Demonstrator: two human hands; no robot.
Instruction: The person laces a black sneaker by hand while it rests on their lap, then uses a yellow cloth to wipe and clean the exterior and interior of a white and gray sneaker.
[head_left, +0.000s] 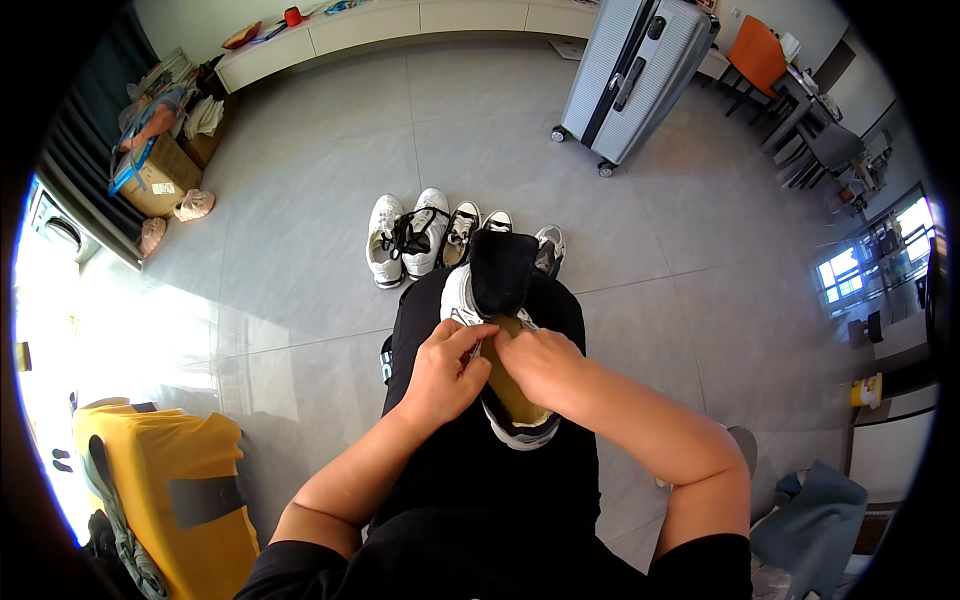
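Note:
On my black-clad lap lies a white and grey sneaker (pixel 524 438), toe pointing away from me. Its black tongue (pixel 502 272) is folded up and outward, leaving the inside exposed. A yellowish insole (pixel 508 390) lines the opening. My left hand (pixel 448 368) is closed at the left rim of the opening, index finger reaching over to the insole's far part. My right hand (pixel 540 362) comes in over the right rim with its fingers curled down into the shoe, against the insole; those fingertips are hidden.
Beyond my knees stand white sneakers (pixel 424 232) with black laces and several black and white shoes (pixel 462 228). A silver suitcase (pixel 640 85) stands far right. Left are a cardboard box (pixel 162 180) and a yellow cloth-covered piece (pixel 180 490); a grey-blue cloth (pixel 815 525) hangs at lower right.

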